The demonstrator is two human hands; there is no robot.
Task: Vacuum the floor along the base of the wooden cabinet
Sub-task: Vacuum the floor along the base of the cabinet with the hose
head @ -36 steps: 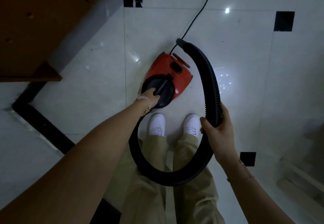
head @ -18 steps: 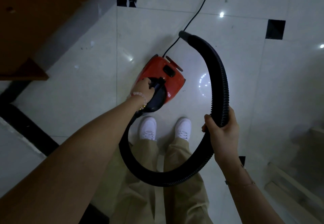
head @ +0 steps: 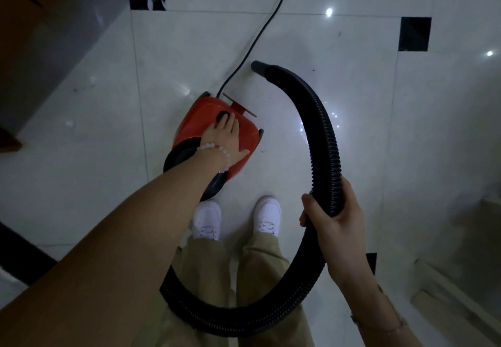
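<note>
Red vacuum cleaner [head: 217, 132] on white tiled floor [head: 339, 102], just ahead of white shoes [head: 267, 217]; no readable writing. Left hand [head: 226, 136] flat on its top, fingers spread, grip released. Right hand [head: 334, 222] grip clenched around black hose [head: 322, 140]. Wooden cabinet [head: 16, 7] far left.

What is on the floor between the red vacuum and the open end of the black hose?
In the head view, only the thin black power cord crosses that stretch between the red vacuum and the hose end; otherwise it is bare, shiny white tile.
</note>
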